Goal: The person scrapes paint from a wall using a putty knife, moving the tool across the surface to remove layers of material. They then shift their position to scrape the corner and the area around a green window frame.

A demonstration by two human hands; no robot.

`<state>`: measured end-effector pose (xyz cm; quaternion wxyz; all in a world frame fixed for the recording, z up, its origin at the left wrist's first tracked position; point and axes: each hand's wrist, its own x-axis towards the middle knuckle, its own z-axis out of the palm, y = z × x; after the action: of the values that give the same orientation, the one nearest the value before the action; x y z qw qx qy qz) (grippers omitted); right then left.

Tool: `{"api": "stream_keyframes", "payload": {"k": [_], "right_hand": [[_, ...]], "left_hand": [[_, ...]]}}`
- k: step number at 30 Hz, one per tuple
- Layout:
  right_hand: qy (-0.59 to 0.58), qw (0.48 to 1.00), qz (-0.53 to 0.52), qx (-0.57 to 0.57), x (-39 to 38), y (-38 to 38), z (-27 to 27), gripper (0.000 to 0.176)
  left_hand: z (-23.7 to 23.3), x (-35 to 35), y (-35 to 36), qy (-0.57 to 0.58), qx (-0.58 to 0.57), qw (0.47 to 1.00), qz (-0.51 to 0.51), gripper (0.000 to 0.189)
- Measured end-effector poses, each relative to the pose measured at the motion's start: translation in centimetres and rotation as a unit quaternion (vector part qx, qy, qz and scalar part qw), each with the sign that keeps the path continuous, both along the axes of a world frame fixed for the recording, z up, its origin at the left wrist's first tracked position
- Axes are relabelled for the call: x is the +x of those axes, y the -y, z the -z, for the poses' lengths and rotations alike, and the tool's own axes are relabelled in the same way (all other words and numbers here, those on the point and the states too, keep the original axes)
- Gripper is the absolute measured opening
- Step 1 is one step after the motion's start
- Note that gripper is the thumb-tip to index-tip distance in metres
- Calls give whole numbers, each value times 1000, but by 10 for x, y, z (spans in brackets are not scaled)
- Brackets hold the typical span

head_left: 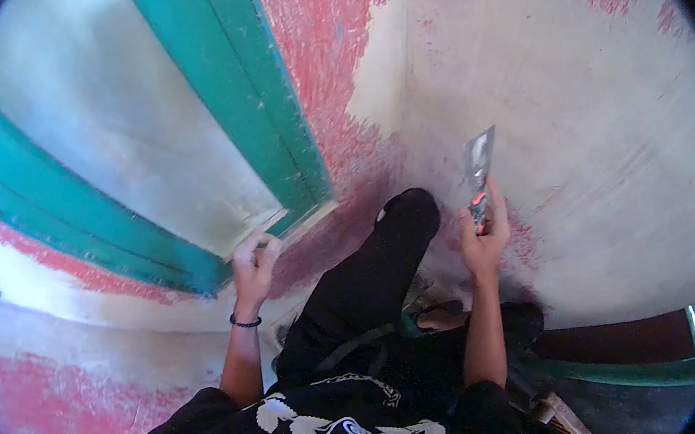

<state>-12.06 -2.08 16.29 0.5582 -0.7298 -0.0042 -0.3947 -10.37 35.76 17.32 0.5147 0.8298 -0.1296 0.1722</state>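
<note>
My right hand (485, 237) is closed round the dark and orange handle of a scraper (478, 163), whose metal blade points up in front of the pale wall (596, 142). At the lower corner of the green window frame (249, 103), my left hand (256, 260) has its fingers curled near the sill. Whether those fingers hold anything small is too hard to make out. A dark bracelet (246, 321) circles the left wrist.
Peeling red paint (318, 25) covers the wall beside the frame. My bent leg in black trousers (366, 279) reaches towards the wall corner. A wooden piece (568, 422) and dark bars stand at the lower right.
</note>
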Motion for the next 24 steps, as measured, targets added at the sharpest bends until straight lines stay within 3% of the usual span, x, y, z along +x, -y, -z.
{"api": "stream_keyframes", "payload": {"k": [2,5,8,14,17,20,23,24], "right_hand": [[-15,1000,-12,14,-13,5,-5,59],[10,1000,4,-4,-20,9,-1,59],[81,994,34,-63,-15,10,8,58],[4,998,-51,-40,12,-14,18,57],[17,992,-88,-84,48,-42,22,57],[55,982,-113,-142,92,-71,44,57],[8,976,-150,-155,108,-83,69,60],[-23,974,-165,-152,110,-86,76,62]], "left_hand": [[6,-5,-2,9,-14,1000,3,19],[-20,-11,4,-16,68,998,-2,20],[-29,8,20,34,32,999,23,24],[-21,25,52,-27,-104,992,63,24],[-10,55,84,-18,-143,977,156,27],[14,87,130,-77,-283,944,151,28],[58,126,150,-56,-195,978,56,28],[63,131,158,-74,-216,974,14,28]]}}
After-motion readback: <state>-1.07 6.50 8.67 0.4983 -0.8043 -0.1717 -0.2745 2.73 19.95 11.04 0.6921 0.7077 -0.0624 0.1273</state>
